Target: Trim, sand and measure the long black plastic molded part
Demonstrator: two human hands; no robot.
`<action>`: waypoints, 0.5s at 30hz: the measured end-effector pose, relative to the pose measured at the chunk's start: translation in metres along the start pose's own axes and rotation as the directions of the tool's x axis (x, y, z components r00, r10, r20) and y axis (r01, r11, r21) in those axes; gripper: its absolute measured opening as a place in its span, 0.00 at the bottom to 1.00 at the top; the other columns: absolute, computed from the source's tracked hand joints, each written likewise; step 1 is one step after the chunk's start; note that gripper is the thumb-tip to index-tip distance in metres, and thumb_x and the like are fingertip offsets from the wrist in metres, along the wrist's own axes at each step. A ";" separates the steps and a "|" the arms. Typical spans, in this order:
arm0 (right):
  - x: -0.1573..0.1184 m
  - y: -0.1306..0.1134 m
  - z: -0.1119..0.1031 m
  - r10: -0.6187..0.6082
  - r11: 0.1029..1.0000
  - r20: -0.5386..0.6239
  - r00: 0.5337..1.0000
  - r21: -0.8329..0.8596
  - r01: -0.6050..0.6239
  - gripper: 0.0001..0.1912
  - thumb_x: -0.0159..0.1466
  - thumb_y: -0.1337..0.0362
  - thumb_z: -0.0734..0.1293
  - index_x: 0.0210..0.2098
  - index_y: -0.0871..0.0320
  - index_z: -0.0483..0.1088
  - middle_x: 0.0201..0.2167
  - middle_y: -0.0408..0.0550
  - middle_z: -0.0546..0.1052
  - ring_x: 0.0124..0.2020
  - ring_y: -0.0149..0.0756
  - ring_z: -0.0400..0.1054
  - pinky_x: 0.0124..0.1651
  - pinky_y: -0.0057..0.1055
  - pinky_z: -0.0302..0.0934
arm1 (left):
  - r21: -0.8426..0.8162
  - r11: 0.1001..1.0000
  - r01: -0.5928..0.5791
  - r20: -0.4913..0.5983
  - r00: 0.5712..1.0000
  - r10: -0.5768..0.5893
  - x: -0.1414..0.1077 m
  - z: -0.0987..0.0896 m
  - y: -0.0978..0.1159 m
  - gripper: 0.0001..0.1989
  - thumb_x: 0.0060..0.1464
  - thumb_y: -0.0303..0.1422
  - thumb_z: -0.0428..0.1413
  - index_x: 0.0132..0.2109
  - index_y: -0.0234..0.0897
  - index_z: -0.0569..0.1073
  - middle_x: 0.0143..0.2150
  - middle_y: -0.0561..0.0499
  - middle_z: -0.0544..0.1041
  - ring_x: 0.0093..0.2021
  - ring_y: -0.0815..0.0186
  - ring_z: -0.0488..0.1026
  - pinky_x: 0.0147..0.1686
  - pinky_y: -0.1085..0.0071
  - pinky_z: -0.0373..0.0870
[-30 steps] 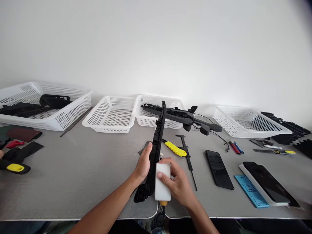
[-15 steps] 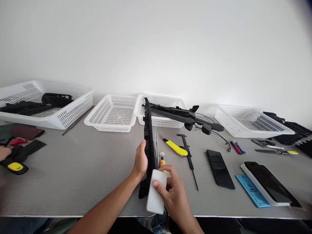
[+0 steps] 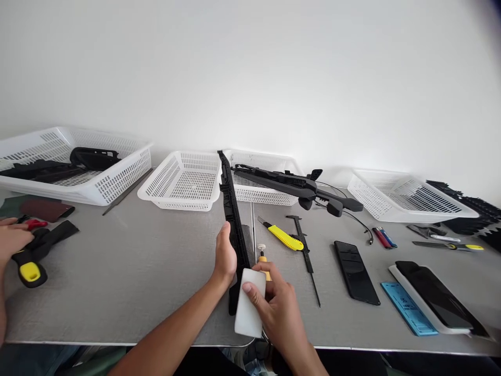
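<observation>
My left hand (image 3: pixel 226 256) is closed around a long, narrow black plastic trim part (image 3: pixel 231 203), which stands slanted with its far end near the baskets. My right hand (image 3: pixel 279 303) grips a white rectangular block (image 3: pixel 249 305), thumb on its face. The block lies against the near end of the trim part and hides some of it. Just beyond my right hand, a yellow-handled tool (image 3: pixel 262 261) with a small pale round tip is partly covered. A yellow utility knife (image 3: pixel 284 237) and a black caliper (image 3: pixel 304 250) lie to the right.
White baskets (image 3: pixel 178 201) line the wall; black parts (image 3: pixel 289 180) with a cable jut from the middle one. On the right are a black phone (image 3: pixel 356 271), lighters (image 3: pixel 384 237) and a blue card (image 3: pixel 409 308). A co-worker's hand (image 3: pixel 13 237) is at far left.
The trim part's far end has swung left, and a dark grey patch now shows beside it. Both hands keep their grips. The co-worker's hand has come further into view.
</observation>
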State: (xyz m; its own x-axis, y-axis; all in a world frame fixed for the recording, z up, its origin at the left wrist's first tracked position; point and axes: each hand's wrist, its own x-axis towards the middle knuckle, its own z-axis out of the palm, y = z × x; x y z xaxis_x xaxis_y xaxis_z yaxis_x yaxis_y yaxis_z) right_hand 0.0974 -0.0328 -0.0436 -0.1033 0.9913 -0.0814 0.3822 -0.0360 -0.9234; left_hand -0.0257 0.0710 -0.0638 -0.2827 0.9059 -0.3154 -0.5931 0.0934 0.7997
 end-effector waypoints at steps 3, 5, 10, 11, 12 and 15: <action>0.002 0.003 0.000 -0.065 0.998 0.068 0.996 -0.020 0.066 0.21 0.69 0.44 0.71 0.49 0.53 0.75 0.19 0.37 0.68 0.20 0.31 0.57 0.24 0.26 0.48 | -0.003 1.000 -0.003 0.034 0.999 0.003 0.001 -0.002 -0.001 0.24 0.59 0.58 0.61 0.37 0.40 0.77 0.24 0.52 0.76 0.26 0.60 0.75 0.24 0.67 0.67; 0.003 0.003 -0.002 -0.068 0.998 0.079 0.995 -0.005 0.068 0.21 0.68 0.44 0.72 0.49 0.54 0.76 0.19 0.37 0.69 0.19 0.31 0.57 0.23 0.26 0.47 | -0.007 1.000 -0.002 0.039 0.999 0.003 0.002 -0.003 -0.001 0.24 0.59 0.58 0.61 0.37 0.40 0.77 0.24 0.52 0.77 0.27 0.59 0.76 0.24 0.66 0.67; 0.003 0.000 -0.005 -0.060 0.998 0.038 0.997 0.005 0.059 0.23 0.69 0.42 0.70 0.50 0.54 0.76 0.19 0.39 0.70 0.18 0.31 0.57 0.22 0.27 0.48 | 0.010 1.000 -0.007 0.032 0.999 0.007 0.002 -0.002 0.000 0.24 0.59 0.58 0.61 0.38 0.40 0.78 0.24 0.52 0.77 0.26 0.60 0.75 0.24 0.67 0.66; 0.002 0.000 -0.005 -0.101 0.995 0.074 0.992 -0.020 0.102 0.22 0.68 0.43 0.71 0.49 0.54 0.77 0.19 0.39 0.69 0.19 0.32 0.58 0.22 0.27 0.48 | 0.012 1.000 -0.001 0.030 1.000 0.001 0.001 -0.002 -0.001 0.25 0.59 0.59 0.61 0.38 0.40 0.77 0.24 0.52 0.76 0.26 0.61 0.74 0.23 0.67 0.65; 0.002 0.000 -0.005 -0.123 0.991 0.092 0.988 -0.033 0.127 0.21 0.68 0.44 0.72 0.48 0.53 0.77 0.19 0.39 0.69 0.19 0.32 0.59 0.23 0.27 0.49 | 0.013 1.000 0.003 0.027 1.000 -0.003 0.001 -0.002 -0.001 0.25 0.59 0.59 0.60 0.37 0.40 0.77 0.24 0.52 0.76 0.25 0.61 0.74 0.23 0.67 0.65; 0.002 0.002 -0.005 -0.059 0.998 0.004 0.998 0.005 0.059 0.22 0.70 0.43 0.70 0.50 0.55 0.76 0.19 0.39 0.70 0.19 0.31 0.58 0.22 0.26 0.50 | 0.021 1.000 -0.005 0.034 0.999 0.004 0.001 -0.002 -0.001 0.26 0.59 0.60 0.61 0.37 0.39 0.77 0.24 0.52 0.76 0.25 0.61 0.74 0.22 0.67 0.65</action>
State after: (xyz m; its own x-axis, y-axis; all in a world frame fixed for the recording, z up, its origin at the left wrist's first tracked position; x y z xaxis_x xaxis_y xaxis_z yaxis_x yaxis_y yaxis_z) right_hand 0.1021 -0.0303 -0.0438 -0.1293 0.9912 -0.0279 0.3707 0.0223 -0.9285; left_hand -0.0273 0.0709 -0.0658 -0.2597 0.9196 -0.2947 -0.5758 0.0975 0.8118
